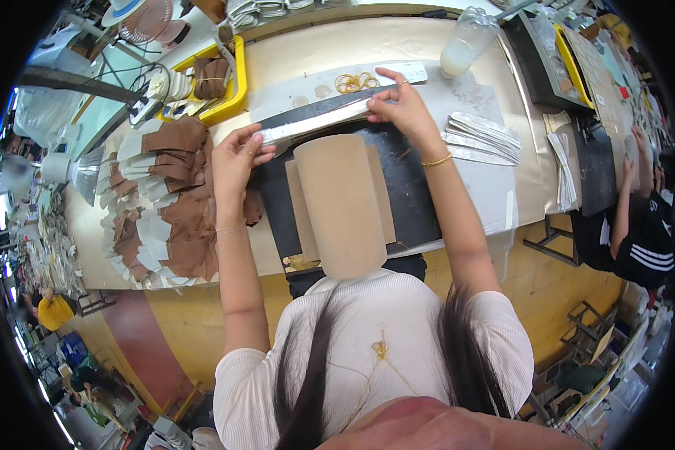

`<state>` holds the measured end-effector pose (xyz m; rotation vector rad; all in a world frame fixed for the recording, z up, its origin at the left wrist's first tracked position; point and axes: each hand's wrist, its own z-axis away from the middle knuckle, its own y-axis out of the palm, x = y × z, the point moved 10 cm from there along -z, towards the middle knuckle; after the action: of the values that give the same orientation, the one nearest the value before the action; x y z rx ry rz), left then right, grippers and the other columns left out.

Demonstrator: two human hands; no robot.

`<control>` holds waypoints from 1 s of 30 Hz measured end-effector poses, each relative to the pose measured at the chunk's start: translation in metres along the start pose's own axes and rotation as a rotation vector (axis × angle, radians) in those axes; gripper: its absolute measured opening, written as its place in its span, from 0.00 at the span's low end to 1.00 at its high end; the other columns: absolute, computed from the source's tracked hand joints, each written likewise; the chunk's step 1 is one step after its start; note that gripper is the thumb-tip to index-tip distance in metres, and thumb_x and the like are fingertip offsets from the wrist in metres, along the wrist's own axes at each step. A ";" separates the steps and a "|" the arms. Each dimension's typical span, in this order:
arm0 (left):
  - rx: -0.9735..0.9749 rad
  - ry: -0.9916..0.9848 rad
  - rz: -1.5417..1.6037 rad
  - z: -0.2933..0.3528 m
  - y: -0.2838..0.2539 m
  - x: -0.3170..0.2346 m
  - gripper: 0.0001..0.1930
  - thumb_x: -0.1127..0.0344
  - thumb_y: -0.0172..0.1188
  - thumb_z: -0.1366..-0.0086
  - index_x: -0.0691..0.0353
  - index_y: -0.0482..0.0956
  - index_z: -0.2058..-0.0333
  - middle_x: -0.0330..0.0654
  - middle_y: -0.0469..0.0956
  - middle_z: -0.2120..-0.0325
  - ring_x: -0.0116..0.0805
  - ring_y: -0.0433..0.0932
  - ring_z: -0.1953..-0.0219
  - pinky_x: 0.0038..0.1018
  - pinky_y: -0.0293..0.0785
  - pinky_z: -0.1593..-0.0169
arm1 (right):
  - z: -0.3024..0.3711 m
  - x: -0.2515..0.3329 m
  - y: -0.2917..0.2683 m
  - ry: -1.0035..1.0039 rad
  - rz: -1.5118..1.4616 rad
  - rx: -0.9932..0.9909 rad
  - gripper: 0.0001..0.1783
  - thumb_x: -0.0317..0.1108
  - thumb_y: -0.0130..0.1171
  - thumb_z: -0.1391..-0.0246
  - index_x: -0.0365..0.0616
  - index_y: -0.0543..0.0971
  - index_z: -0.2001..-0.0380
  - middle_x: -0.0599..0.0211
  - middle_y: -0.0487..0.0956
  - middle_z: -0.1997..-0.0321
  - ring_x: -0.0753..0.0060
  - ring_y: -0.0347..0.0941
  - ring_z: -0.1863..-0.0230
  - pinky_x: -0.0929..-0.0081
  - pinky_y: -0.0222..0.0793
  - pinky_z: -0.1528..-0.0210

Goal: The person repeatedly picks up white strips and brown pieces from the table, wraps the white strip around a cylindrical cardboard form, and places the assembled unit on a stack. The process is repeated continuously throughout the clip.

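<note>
Worker's two bare hands hold a long, narrow white strip (319, 123) stretched btwn them, just beyond the far end of a curved tan board (341, 206) and over a black work mat (416, 199). L hand (240, 154) is partly closed, thumb and fingers pinching the strip's L end. R hand (406, 112) pinches the other end btwn thumb and a fingertip, w/ one finger stretched out clear of the strip; a gold bracelet (436, 161) circles that wrist. The strip slants a bit — R end farther up the table than the L. Tan board lies lengthwise toward the worker's body, its near end close to the white ribbed shirt (382, 322), w/ flatter tan edges showing at both sides. Beyond the strip: a loose heap of yellow rubber bands (356, 82), and a milky plastic bottle (469, 45) farther R. On the table R of the mat, a fanned pile of white strips (481, 139). To the L, near the L forearm, overlapping stacks of brown and white cut pieces (176, 225); past them, a yellow crate (238, 82) w/ a banded brown bundle (211, 77) in it. Far R — a co-worker in a dark top w/ white-striped sleeve (651, 259), arms at the same table.
</note>
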<state>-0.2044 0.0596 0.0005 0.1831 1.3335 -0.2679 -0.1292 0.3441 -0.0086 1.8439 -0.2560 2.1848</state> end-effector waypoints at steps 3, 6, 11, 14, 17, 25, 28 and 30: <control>-0.070 -0.030 -0.301 0.007 -0.005 0.001 0.22 0.67 0.62 0.41 0.71 0.70 0.50 0.46 0.73 0.64 0.28 0.79 0.75 0.18 0.75 0.78 | 0.017 -0.006 -0.021 -0.077 0.461 -0.144 0.29 0.31 0.62 0.53 0.41 0.68 0.47 0.56 0.77 0.63 0.69 0.77 0.71 0.76 0.72 0.66; -0.111 0.055 -0.351 0.025 -0.014 -0.021 0.21 0.66 0.61 0.41 0.67 0.72 0.51 0.44 0.69 0.56 0.23 0.74 0.81 0.15 0.68 0.81 | 0.036 0.006 -0.065 -0.264 0.679 -0.295 0.22 0.33 0.62 0.53 0.42 0.74 0.53 0.57 0.77 0.62 0.64 0.76 0.65 0.72 0.71 0.61; -0.055 -0.005 -0.279 0.063 -0.040 -0.046 0.19 0.64 0.61 0.40 0.64 0.74 0.52 0.39 0.72 0.62 0.20 0.72 0.81 0.13 0.64 0.81 | 0.068 0.016 -0.161 -0.260 1.303 -0.504 0.09 0.31 0.58 0.50 0.44 0.81 0.64 0.62 0.77 0.63 0.60 0.73 0.62 0.69 0.68 0.57; -0.076 -0.042 -0.243 0.081 -0.057 -0.054 0.18 0.62 0.61 0.40 0.63 0.75 0.52 0.37 0.75 0.69 0.20 0.71 0.80 0.13 0.64 0.81 | 0.069 -0.002 -0.179 -0.217 1.275 -0.357 0.09 0.32 0.58 0.51 0.46 0.82 0.65 0.64 0.77 0.63 0.59 0.71 0.60 0.67 0.66 0.55; -0.132 -0.032 -0.211 0.091 -0.078 -0.059 0.19 0.61 0.61 0.40 0.64 0.74 0.52 0.39 0.76 0.66 0.20 0.71 0.80 0.13 0.64 0.80 | 0.066 -0.008 -0.182 -0.241 1.197 -0.290 0.10 0.31 0.60 0.52 0.46 0.81 0.64 0.64 0.76 0.64 0.59 0.71 0.61 0.67 0.66 0.56; -0.355 0.004 -0.317 0.112 -0.148 -0.071 0.20 0.60 0.60 0.39 0.63 0.74 0.51 0.43 0.76 0.60 0.19 0.71 0.80 0.13 0.64 0.80 | 0.058 0.000 -0.181 -0.250 1.113 -0.185 0.07 0.28 0.60 0.55 0.39 0.75 0.71 0.61 0.75 0.70 0.61 0.72 0.64 0.68 0.67 0.59; -0.428 0.018 -0.306 0.126 -0.177 -0.075 0.20 0.60 0.59 0.39 0.64 0.73 0.51 0.43 0.77 0.61 0.19 0.70 0.80 0.13 0.63 0.80 | 0.065 0.004 -0.175 -0.262 1.132 -0.145 0.06 0.28 0.59 0.54 0.39 0.73 0.73 0.59 0.75 0.73 0.59 0.71 0.67 0.67 0.66 0.63; -0.525 0.040 -0.255 0.133 -0.214 -0.074 0.19 0.59 0.59 0.39 0.64 0.74 0.53 0.42 0.77 0.64 0.20 0.69 0.80 0.15 0.62 0.79 | 0.072 0.006 -0.171 -0.320 1.105 -0.111 0.08 0.28 0.56 0.52 0.37 0.69 0.71 0.56 0.73 0.74 0.55 0.70 0.72 0.66 0.64 0.66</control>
<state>-0.1593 -0.1765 0.1079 -0.4266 1.4223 -0.1203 -0.0087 0.4845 0.0033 2.2572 -1.7727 2.2851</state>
